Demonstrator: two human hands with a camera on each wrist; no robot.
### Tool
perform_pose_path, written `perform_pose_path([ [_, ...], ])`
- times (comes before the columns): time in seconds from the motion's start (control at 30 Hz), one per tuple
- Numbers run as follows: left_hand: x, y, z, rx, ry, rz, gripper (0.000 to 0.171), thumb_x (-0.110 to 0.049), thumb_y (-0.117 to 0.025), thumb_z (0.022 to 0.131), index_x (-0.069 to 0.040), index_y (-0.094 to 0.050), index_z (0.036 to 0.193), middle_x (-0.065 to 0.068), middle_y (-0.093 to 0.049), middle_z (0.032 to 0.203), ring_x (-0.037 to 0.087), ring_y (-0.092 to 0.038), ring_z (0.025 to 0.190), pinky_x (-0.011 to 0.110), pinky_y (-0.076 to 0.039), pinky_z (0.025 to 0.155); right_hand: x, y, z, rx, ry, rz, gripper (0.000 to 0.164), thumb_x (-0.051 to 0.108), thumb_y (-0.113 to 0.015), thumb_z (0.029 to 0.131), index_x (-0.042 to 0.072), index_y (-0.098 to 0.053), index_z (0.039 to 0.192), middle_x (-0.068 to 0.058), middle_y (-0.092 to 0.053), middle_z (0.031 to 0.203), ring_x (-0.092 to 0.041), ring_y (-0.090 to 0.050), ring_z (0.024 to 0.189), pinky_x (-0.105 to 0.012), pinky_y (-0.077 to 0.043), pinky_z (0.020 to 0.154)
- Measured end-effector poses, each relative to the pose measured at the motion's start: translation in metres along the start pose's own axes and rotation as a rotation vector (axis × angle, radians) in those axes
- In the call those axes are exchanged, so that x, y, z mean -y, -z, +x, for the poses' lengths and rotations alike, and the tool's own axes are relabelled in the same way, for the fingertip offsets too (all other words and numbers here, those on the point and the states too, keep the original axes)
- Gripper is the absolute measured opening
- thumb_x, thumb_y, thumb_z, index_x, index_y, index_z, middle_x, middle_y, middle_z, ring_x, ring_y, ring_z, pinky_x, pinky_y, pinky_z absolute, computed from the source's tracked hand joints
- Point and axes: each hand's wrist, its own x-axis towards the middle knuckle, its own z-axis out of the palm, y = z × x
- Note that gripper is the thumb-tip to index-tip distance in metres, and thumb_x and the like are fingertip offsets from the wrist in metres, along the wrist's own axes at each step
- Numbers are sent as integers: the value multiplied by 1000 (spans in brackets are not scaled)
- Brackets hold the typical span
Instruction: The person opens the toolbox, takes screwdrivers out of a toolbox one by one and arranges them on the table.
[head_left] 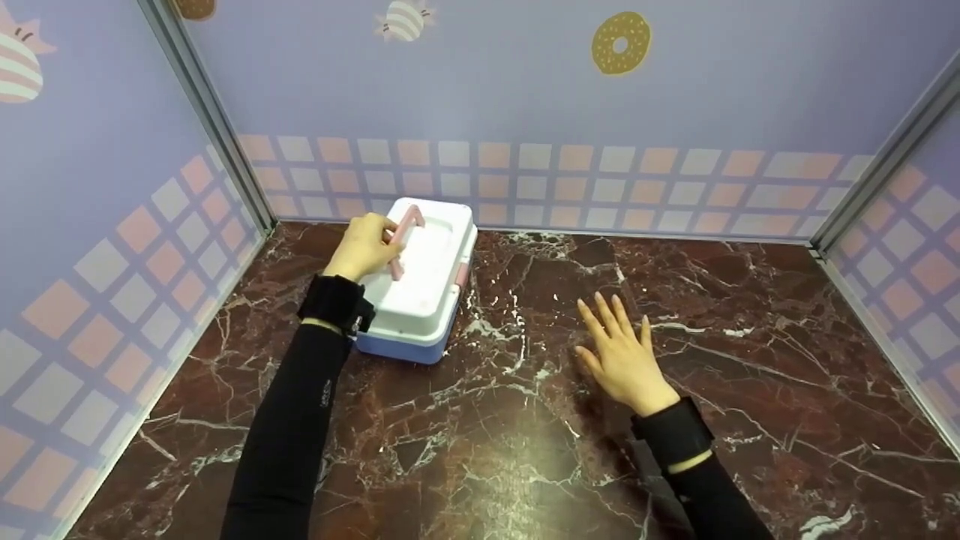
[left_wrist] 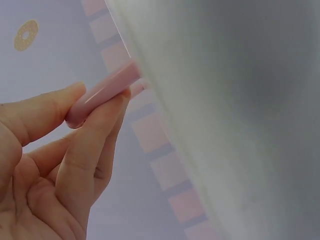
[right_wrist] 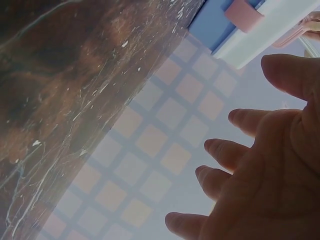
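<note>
A lidded storage box (head_left: 427, 296) with a white lid and blue base stands at the back left of the marbled table. My left hand (head_left: 365, 244) pinches the pink handle (head_left: 407, 225) on top of the lid. In the left wrist view, thumb and fingers grip that handle (left_wrist: 102, 95) from both sides. A pink latch (right_wrist: 243, 15) shows on the box's side in the right wrist view; the lid looks closed. My right hand (head_left: 622, 364) hovers over the table to the right of the box, fingers spread and straight, holding nothing.
The dark red marbled tabletop (head_left: 525, 420) stretches around the box. A lilac back wall (head_left: 517, 82) with pink and white checks stands close behind it. Side walls (head_left: 97, 300) rise at left and right, joined by grey metal corner posts (head_left: 217, 120).
</note>
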Motion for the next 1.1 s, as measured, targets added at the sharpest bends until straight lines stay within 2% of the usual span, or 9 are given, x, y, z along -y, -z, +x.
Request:
perform_pose_path([
  [0.1,-5,-2,-2,-1,-10,28,31,-6,-62,93,10,-65,120,25,-74,94,28,-74,70,12,-43,54,2,1,0,0,2,5,63,30,-53,102,13,-27,157,-16,-16,165,-40,-10,152,-75,-4,116],
  [0.3,-16,-9,-6,26,-8,19,29,-9,-64,92,7,-68,116,22,-75,91,24,-72,70,13,-42,47,5,-1,0,4,6,20,64,29,-53,102,13,-26,157,-16,-17,165,-40,-9,152,-75,-3,116],
  [0.4,-20,-12,-7,57,-2,6,32,-10,-65,92,5,-68,120,20,-75,92,22,-72,71,14,-44,49,5,-2,0,4,5,14,64,29,-54,102,13,-26,157,-16,-18,165,-39,-10,153,-75,-4,117],
  [0.53,-26,-16,-9,112,9,-19,37,-12,-66,92,1,-64,127,19,-75,93,20,-71,72,17,-48,58,7,-2,-1,2,9,9,64,29,-54,102,12,-27,157,-16,-18,165,-39,-11,152,-74,-4,117],
  [0.67,-31,-19,-11,144,27,-41,42,-13,-68,91,-1,-62,131,19,-73,97,14,-66,70,21,-53,67,7,-4,0,6,17,18,64,31,-53,102,13,-26,157,-16,-17,165,-39,-10,153,-74,-3,117],
  [0.87,-38,-23,-15,161,14,-52,41,-14,-70,90,0,-64,129,18,-72,97,7,-61,64,18,-53,63,8,-6,-1,5,25,7,65,31,-54,101,13,-26,157,-16,-18,165,-39,-12,152,-75,-6,116],
  [1.1,-44,-30,-18,185,15,-104,38,-14,-70,90,0,-65,126,12,-69,91,8,-62,66,18,-56,65,10,-8,-1,15,35,10,65,30,-53,101,13,-25,157,-16,-16,165,-39,-11,152,-74,-5,117],
])
